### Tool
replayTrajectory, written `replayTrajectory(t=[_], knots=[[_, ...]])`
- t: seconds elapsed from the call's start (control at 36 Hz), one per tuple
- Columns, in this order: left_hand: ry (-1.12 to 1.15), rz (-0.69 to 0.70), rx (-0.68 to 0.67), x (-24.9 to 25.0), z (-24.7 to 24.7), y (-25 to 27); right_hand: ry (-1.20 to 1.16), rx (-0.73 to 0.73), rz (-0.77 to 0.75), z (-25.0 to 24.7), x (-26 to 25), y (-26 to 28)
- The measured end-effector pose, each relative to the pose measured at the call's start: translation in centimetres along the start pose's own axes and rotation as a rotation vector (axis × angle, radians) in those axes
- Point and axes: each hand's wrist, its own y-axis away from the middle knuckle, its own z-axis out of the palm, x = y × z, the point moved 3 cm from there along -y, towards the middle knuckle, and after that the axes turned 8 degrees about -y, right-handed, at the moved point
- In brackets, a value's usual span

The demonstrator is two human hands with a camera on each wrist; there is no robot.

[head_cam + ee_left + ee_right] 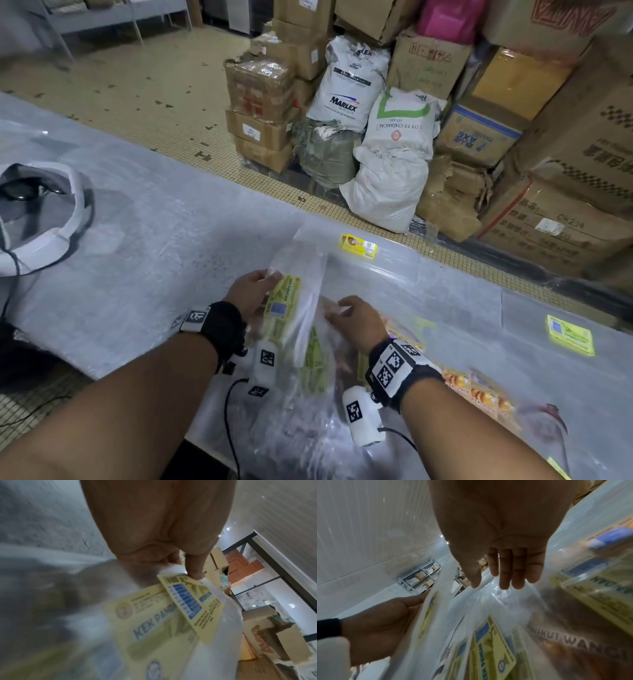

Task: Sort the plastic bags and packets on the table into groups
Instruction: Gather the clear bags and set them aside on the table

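Stacked cartons (565, 144) stand beyond the plastic-covered table (144, 240). Left hand (250, 296) pinches a clear green-label packet (294, 301) lifted over the near-edge bag pile (318, 404) — right hand (356, 320), fingers straight, rests on that pile just right of the packet.

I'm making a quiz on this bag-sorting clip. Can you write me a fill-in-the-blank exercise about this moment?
1. The left hand grips a clear bag whose label reads KEK ____.
2. The right hand lies with straight fingers on the ____ of bags.
3. The white sack on the floor reads ____.
4. The lone bag at the table's far edge has a ____ label.

Missing words: PANDAN; pile; MARLEX; yellow
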Motion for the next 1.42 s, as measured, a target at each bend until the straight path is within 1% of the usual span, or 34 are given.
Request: replayTrajectory(t=[0.08,0.14,0.19,0.31,0.36,0.42,0.53,0.69,0.83,0.94,1.06,1.11,1.25,1.33,1.42], knots=[[0.038,-0.015,0.020,0.1,-2.0,-0.2,0.178,-0.096,0.050,1.2,-0.2,0.3],[0.037,-0.019,0.028,0.0,-3.2,-0.2,0.275,-0.120,0.042,2.1,0.0,0.2],[0.043,-0.027,0.039,-0.2,-4.3,-0.2,0.324,-0.097,0.033,3.1,0.1,0.0],[0.064,-0.047,0.075,-1.3,-6.0,-0.3,0.433,0.002,0.029,4.4,-0.4,0.0],[0.067,-0.055,0.079,-1.8,-6.5,-0.2,0.489,0.021,0.014,5.0,-1.0,0.1],[0.059,-0.068,0.083,-2.2,-6.8,0.0,0.492,0.017,0.018,5.6,-1.2,0.0],[0.059,-0.084,0.109,-2.9,-7.4,0.3,0.414,0.007,0.052,6.4,-1.6,-0.2],[0.079,-0.114,0.134,-3.8,-8.2,0.3,0.388,-0.075,0.091,6.7,-2.1,-0.6],[0.091,-0.117,0.149,-4.3,-8.6,-0.1,0.381,-0.009,0.132,6.5,-2.2,-1.3],[0.084,-0.111,0.158,-4.4,-8.6,-0.3,0.490,-0.013,0.096,6.9,-2.4,-1.3],[0.052,-0.092,0.141,-4.4,-8.2,-0.2,0.451,-0.070,0.058,7.3,-2.5,-1.6],[0.047,-0.086,0.136,-4.4,-7.9,-0.1,0.418,-0.067,0.032,6.9,-2.9,-1.5],[0.072,-0.081,0.115,-4.2,-6.7,0.1,0.217,0.051,0.031,5.4,-3.5,-1.4],[0.109,-0.079,0.113,-4.1,-6.0,0.2,0.101,0.147,-0.020,5.1,-3.7,-1.5],[0.129,-0.085,0.110,-3.7,-5.0,0.1,-0.039,0.203,-0.076,4.9,-4.2,-1.1]])
